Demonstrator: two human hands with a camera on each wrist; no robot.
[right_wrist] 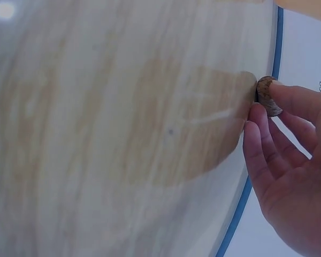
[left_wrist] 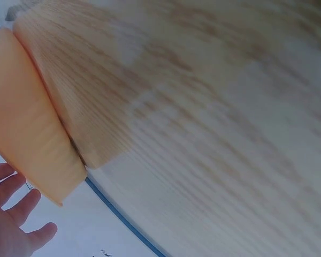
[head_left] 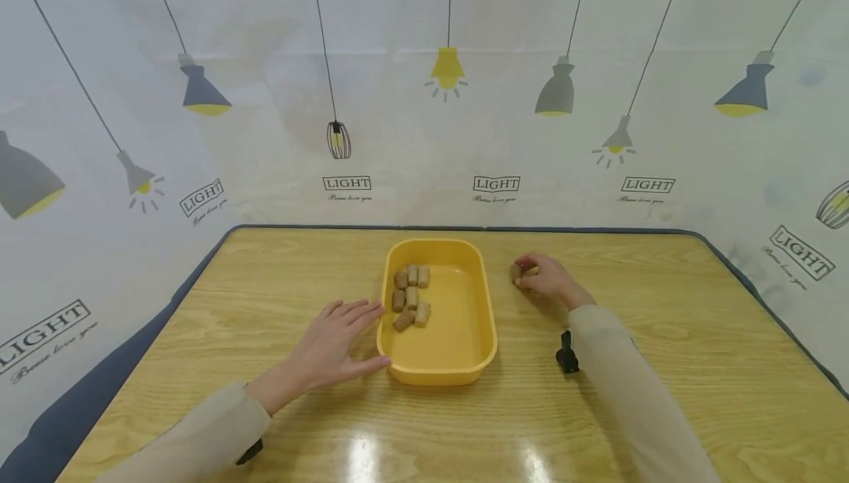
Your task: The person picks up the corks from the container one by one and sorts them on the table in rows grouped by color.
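Note:
A yellow plastic tub (head_left: 439, 377) stands on the wooden table, with several brown and tan corks (head_left: 413, 298) lying along the left half of its floor. My left hand (head_left: 334, 344) is spread at the tub's left side, its fingertips and thumb tip right at the rim. To the right of the tub, my right hand (head_left: 547, 277) pinches a brown cork (right_wrist: 266, 92) between thumb and fingers, close over the tabletop. In the left wrist view the spread fingers (left_wrist: 24, 208) show beside the orange-looking tub wall (left_wrist: 32, 107).
Wood-grain tabletop (head_left: 292, 269) surrounds the tub on all sides. A pale wall cloth (head_left: 411, 144) printed with lamps rises behind the table's dark back edge (head_left: 318, 228). Black wrist mounts (head_left: 567, 354) hang beneath the sleeves.

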